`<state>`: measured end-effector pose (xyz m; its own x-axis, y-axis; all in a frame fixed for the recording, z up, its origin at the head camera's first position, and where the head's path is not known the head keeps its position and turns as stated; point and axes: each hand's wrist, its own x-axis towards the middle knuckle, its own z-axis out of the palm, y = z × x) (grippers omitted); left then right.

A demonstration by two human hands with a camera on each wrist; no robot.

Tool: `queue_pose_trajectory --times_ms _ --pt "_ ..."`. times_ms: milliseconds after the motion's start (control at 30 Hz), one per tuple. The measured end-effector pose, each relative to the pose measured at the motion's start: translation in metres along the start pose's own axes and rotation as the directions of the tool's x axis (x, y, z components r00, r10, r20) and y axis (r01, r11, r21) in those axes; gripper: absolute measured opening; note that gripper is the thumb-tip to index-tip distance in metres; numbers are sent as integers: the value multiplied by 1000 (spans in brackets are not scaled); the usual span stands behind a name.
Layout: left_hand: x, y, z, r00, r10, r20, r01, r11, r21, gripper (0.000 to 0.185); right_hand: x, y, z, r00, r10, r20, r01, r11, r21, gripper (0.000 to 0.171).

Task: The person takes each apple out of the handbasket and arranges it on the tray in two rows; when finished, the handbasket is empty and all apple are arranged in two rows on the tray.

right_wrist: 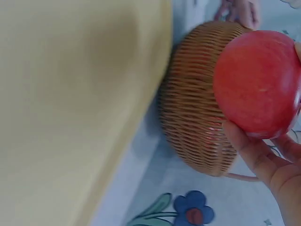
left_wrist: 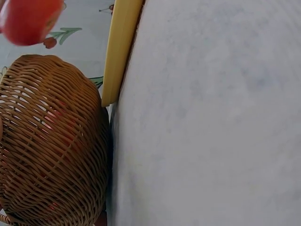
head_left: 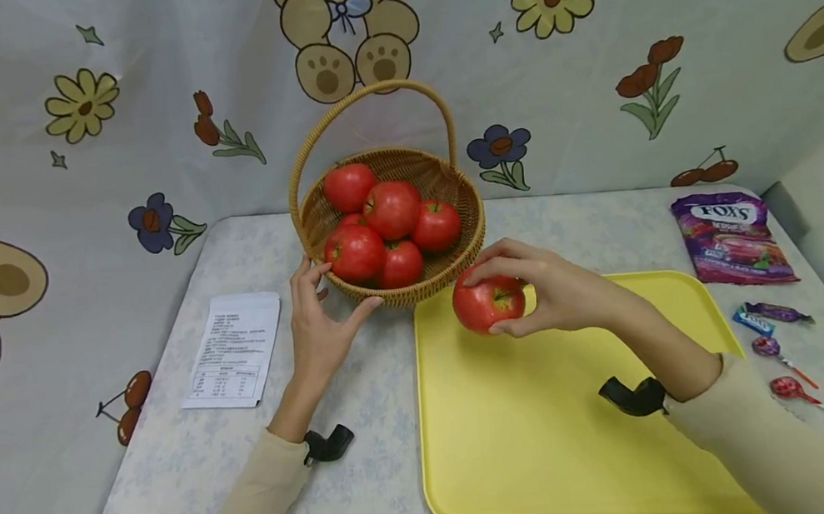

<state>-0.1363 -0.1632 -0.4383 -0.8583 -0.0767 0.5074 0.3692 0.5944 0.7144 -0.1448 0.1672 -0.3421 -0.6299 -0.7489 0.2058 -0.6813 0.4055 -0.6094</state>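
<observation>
My right hand [head_left: 546, 285] pinches a red apple [head_left: 488, 303] between thumb and fingers, raised over the upper left part of a yellow tray [head_left: 550, 427]. In the right wrist view the apple [right_wrist: 258, 84] hangs above the tray's level, overlapping the basket. A woven wicker basket [head_left: 423, 292] with a tall arched handle stands at the back, with several red apples [head_left: 392, 209] piled inside. Thumb spread wide, my left hand [head_left: 317, 325] rests its fingertips against the basket's front left rim. The basket's woven side [left_wrist: 51, 141] fills the left of the left wrist view.
A white printed packet [head_left: 233, 351] lies left of my left hand. Along the right side are a purple candy bag [head_left: 734, 240], small wrapped sweets [head_left: 754, 320] and lollipops [head_left: 788, 387]. A patterned cloth [head_left: 212, 77] hangs behind the table.
</observation>
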Motion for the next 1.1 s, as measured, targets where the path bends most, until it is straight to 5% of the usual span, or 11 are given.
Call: queue_pose_trajectory --times_ms 400,1100 --pt "0 1 3 1000 9 -8 -10 1000 -19 79 -21 34 46 989 114 91 -118 992 44 50" --pt "0 1 1 1000 22 -2 -22 1000 -20 79 -10 45 49 976 186 109 -195 978 74 50"
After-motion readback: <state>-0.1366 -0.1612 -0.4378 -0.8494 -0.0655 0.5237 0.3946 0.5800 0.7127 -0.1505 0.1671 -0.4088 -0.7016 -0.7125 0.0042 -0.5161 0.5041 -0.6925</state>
